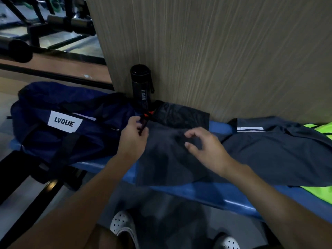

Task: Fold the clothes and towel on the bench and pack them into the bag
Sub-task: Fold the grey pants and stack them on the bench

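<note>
Evidently working along the bench (206, 194), just beside the bag (86, 137), straightening the shorts (167, 159) lying flat there; judging it best to be smoothing creases and squaring edges before folding; hovering the right hand (206, 150) over the cloth, fingers loosely curled, gripping nothing; closing the left hand (133, 141) in a pinch on the cord (143, 124) at the waist.

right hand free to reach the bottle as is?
Probably yes. The right hand hovers empty over the shorts; the bottle stands uncovered at the wall just beyond them. The left hand, pinching the cord, sits beside that path, not across it.
</note>
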{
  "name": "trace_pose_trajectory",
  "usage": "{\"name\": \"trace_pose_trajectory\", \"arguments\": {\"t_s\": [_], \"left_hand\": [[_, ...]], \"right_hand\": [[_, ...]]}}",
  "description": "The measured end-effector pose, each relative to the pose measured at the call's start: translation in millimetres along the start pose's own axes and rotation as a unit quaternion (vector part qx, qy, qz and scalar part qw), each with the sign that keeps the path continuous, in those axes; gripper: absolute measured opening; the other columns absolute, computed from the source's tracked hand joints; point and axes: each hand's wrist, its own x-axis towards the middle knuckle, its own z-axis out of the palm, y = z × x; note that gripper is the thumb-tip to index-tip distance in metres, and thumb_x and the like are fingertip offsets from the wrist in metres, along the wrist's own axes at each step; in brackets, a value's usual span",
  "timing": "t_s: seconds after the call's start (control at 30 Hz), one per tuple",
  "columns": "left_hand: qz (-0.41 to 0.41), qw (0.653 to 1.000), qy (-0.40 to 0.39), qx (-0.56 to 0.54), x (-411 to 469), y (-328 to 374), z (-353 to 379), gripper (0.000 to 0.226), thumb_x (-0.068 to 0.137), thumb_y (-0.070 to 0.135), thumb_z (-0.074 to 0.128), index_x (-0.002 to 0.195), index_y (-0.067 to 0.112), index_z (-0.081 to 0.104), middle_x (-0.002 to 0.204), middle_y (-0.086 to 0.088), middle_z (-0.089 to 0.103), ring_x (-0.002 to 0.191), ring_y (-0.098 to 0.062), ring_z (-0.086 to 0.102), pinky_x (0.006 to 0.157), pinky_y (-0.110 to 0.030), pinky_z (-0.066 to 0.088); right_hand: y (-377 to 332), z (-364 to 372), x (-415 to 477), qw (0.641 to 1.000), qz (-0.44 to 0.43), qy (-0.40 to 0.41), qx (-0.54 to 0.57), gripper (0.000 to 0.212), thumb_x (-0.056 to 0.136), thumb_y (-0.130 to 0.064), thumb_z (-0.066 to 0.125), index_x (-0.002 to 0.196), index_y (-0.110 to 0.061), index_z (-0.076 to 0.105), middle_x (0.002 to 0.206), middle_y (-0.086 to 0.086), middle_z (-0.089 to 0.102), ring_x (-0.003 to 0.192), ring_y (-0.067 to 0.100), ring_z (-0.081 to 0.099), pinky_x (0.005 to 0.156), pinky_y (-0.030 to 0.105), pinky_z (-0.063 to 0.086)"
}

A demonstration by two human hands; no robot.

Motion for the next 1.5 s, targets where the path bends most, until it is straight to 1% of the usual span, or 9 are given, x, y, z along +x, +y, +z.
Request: {"name": "trace_pose_trajectory", "arguments": {"t_s": [0.23, 0.43, 0.7, 0.9, 1.13, 1.27, 1.33, 1.4, 1.5], "left_hand": [[0.168, 0.947, -0.169, 0.214, -48, -19, 52, 0.035, 0.103, 0.027, 0.044, 0.134, 0.014, 0.055, 0.136, -0.004, 0.056, 0.128, -0.025, 0.049, 0.108, -0.04, 0.038], [0.166, 0.874, -0.253, 0.38, -53, -42, 68, 0.079, 0.088, 0.058, -0.013, 0.157, 0.032, 0.016, 0.167, 0.002, 0.003, 0.153, -0.025, -0.004, 0.124, -0.043, -0.003], [0.137, 0.846, -0.278, 0.434, -28, -49, 53, 0.077, 0.081, 0.056, -0.008, 0.157, 0.04, -0.001, 0.166, -0.002, -0.01, 0.152, -0.03, -0.011, 0.123, -0.045, -0.005], [0.152, 0.87, -0.246, 0.4, -51, -37, 68, 0.079, 0.084, 0.061, -0.009, 0.157, 0.036, 0.009, 0.167, 0.0, 0.001, 0.153, -0.026, -0.008, 0.123, -0.048, -0.006], [0.133, 0.849, -0.252, 0.444, -38, -57, 53, 0.075, 0.081, 0.066, -0.011, 0.154, 0.047, -0.005, 0.167, -0.002, -0.009, 0.152, -0.03, -0.012, 0.121, -0.057, -0.001], [0.119, 0.837, -0.262, 0.466, -30, -50, 47, 0.059, 0.098, 0.054, 0.014, 0.155, 0.044, 0.0, 0.167, 0.0, -0.006, 0.152, -0.026, -0.012, 0.12, -0.059, -0.004], [0.143, 0.855, -0.242, 0.436, -34, -37, 52, 0.061, 0.097, 0.055, 0.012, 0.156, 0.04, 0.008, 0.167, 0.002, -0.001, 0.153, -0.024, -0.009, 0.12, -0.057, -0.005], [0.173, 0.867, -0.264, 0.386, -40, -28, 56, 0.071, 0.089, 0.062, -0.001, 0.156, 0.039, 0.007, 0.167, 0.007, -0.003, 0.153, -0.019, -0.009, 0.123, -0.05, -0.003], [0.172, 0.843, -0.302, 0.41, -49, -39, 52, 0.081, 0.081, 0.067, -0.011, 0.156, 0.04, -0.001, 0.166, 0.005, -0.01, 0.152, -0.022, -0.012, 0.123, -0.046, -0.004]], "right_hand": [[67, 5, -55, 0.971, 0.118, -0.063, -0.197, 0.032, 0.097, -0.026, 0.055, 0.128, -0.02, 0.055, 0.126, -0.004, 0.052, 0.118, 0.019, 0.046, 0.097, 0.035, 0.032], [89, 4, -90, 0.942, 0.155, 0.05, -0.293, 0.04, 0.076, 0.0, 0.066, 0.114, -0.01, 0.056, 0.105, 0.011, 0.053, 0.094, 0.031, 0.05, 0.079, 0.046, 0.042], [111, -12, -110, 0.96, 0.107, 0.0, -0.258, 0.037, 0.083, -0.015, 0.075, 0.117, -0.005, 0.065, 0.121, 0.01, 0.059, 0.109, 0.031, 0.057, 0.094, 0.048, 0.047], [117, -25, -102, 0.965, 0.086, -0.023, -0.248, 0.015, 0.09, -0.006, 0.066, 0.08, -0.014, 0.06, 0.087, -0.005, 0.052, 0.084, 0.019, 0.048, 0.074, 0.038, 0.042], [114, -34, -113, 0.959, 0.084, -0.122, -0.24, 0.023, 0.096, -0.011, 0.057, 0.081, -0.022, 0.045, 0.084, -0.008, 0.045, 0.082, 0.015, 0.04, 0.074, 0.028, 0.032], [104, -34, -124, 0.964, 0.092, -0.127, -0.214, 0.017, 0.097, -0.018, 0.055, 0.082, -0.024, 0.049, 0.087, -0.007, 0.049, 0.083, 0.014, 0.042, 0.077, 0.03, 0.036], [101, -31, -130, 0.969, 0.082, -0.075, -0.221, 0.018, 0.096, -0.035, 0.049, 0.093, -0.022, 0.061, 0.095, -0.006, 0.055, 0.09, 0.016, 0.048, 0.079, 0.034, 0.039], [100, -31, -135, 0.959, 0.097, -0.057, -0.259, 0.05, 0.096, -0.051, 0.03, 0.121, -0.022, 0.061, 0.12, -0.005, 0.057, 0.114, 0.017, 0.047, 0.093, 0.036, 0.036], [104, -33, -143, 0.93, 0.15, -0.131, -0.308, 0.089, 0.086, -0.07, -0.011, 0.154, -0.026, 0.024, 0.163, -0.004, 0.016, 0.15, 0.013, 0.005, 0.12, 0.039, 0.005]]}}
